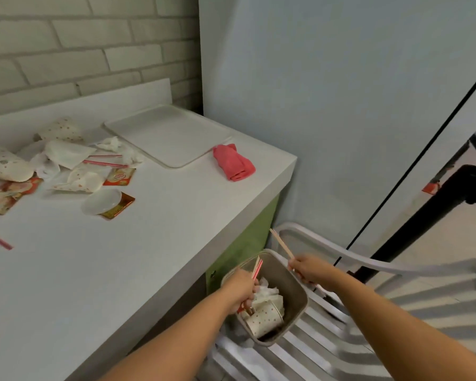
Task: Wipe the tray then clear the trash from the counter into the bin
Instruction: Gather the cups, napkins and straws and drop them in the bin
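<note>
Our left hand is over the bin, fingers closed around red-striped straws whose tips rise above the knuckles. Our right hand sits just past the bin's far rim, pinching a wooden stick that slants up and away to the left. The bin rests on a slatted white chair beside the counter, and it already holds a dotted paper cup and crumpled napkins.

On the counter, the tray lies bare near the back corner, with a folded pink cloth just beside its right edge. To the left, well apart from the bin, a heap of trash is spread out: dotted cups, wrappers, tissue, striped straws, red sauce packets and a clear lid that overlaps one packet. A lone red straw lies near the left edge of the view.
</note>
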The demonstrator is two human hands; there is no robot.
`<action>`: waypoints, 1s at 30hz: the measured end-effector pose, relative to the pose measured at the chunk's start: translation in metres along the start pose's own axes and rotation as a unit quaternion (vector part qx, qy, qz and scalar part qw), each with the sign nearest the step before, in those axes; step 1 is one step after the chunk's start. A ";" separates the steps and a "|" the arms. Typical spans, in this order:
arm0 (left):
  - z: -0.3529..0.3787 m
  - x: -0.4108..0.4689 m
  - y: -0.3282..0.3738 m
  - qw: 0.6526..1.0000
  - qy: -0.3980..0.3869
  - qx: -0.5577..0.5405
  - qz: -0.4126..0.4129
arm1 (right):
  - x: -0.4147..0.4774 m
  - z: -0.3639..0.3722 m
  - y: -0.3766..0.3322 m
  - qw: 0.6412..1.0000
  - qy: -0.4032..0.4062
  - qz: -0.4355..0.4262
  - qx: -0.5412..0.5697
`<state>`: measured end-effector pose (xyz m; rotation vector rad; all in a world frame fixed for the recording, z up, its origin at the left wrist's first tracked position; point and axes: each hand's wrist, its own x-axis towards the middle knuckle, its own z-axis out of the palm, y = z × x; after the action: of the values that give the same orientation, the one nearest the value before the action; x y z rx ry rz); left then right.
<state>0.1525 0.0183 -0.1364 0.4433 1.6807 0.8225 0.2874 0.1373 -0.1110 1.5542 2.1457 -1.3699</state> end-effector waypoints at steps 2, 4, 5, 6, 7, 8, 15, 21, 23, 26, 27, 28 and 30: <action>0.004 0.010 -0.009 0.999 0.009 -0.008 -0.052 | 0.009 0.003 0.016 0.993 -0.018 0.064 -0.100; 0.005 0.014 -0.011 0.997 0.005 -0.015 -0.076 | 0.019 0.010 0.024 0.982 -0.038 0.111 -0.147; 0.006 0.013 -0.007 0.996 -0.008 -0.022 -0.082 | 0.024 0.012 0.027 0.980 -0.046 0.122 -0.148; 0.005 0.013 -0.004 0.996 -0.020 -0.026 -0.086 | 0.027 0.015 0.027 0.980 -0.054 0.125 -0.142; 0.003 0.011 -0.001 0.995 -0.028 -0.016 -0.089 | 0.031 0.017 0.028 0.982 -0.062 0.121 -0.130; 0.002 0.010 0.002 0.995 -0.038 0.003 -0.090 | 0.033 0.020 0.026 0.984 -0.073 0.117 -0.110; -0.012 0.013 0.004 0.995 0.009 0.061 -0.073 | 0.041 0.034 -0.003 0.975 -0.150 0.101 -0.132; -0.033 -0.004 0.019 0.991 0.039 0.131 0.000 | 0.030 0.033 -0.058 0.963 -0.177 0.062 -0.195; -0.039 -0.014 0.029 0.987 0.031 0.155 0.039 | 0.025 0.031 -0.081 0.953 -0.186 0.045 -0.234; -0.053 -0.034 0.044 0.983 0.042 0.158 0.086 | 0.009 0.027 -0.122 0.939 -0.177 0.018 -0.293; -0.059 -0.041 0.048 0.981 0.049 0.155 0.103 | 0.003 0.026 -0.136 0.937 -0.172 0.008 -0.304; -0.065 -0.048 0.053 0.980 0.054 0.149 0.119 | -0.005 0.024 -0.149 0.934 -0.168 -0.001 -0.316; -0.082 -0.064 0.061 0.978 0.067 0.128 0.148 | -0.022 0.021 -0.178 0.923 -0.165 -0.025 -0.348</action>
<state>0.0835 -0.0067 -0.0407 0.8479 1.8819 0.8693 0.1443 0.1001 -0.0076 0.9222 2.1151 -0.6725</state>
